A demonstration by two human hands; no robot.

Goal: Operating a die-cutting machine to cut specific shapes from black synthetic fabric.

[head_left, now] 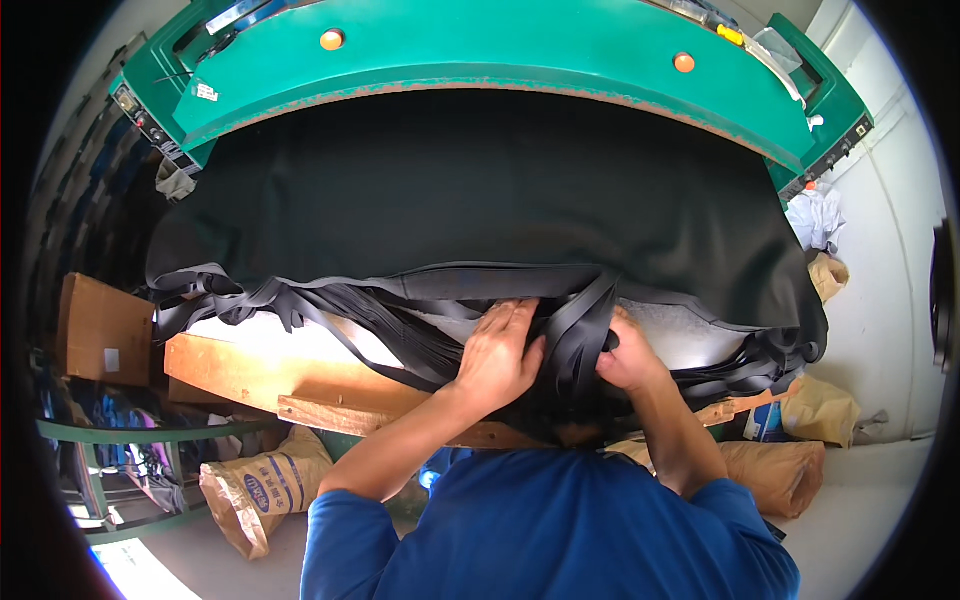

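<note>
A wide black sheet (480, 180), smooth like leather or rubber, lies over the machine's bed, and long black strips (580, 340) hang in a tangle along its near edge. My left hand (500, 355) rests on the strips just left of the middle, its fingers stretched forward and the thumb apart. To its right, my right hand (628, 355) is closed round a bunch of the strips, with its fingertips partly hidden behind them. A loop of strips rises between the two hands. Further strips bunch up at both ends of the sheet.
Beyond the sheet spans a green machine beam (500, 45) with orange buttons. A wooden board (250, 370) runs along the near side. At left are a cardboard box (108, 330), a green rail (150, 435) and a paper sack (265, 490); another sack (775, 475) lies at right.
</note>
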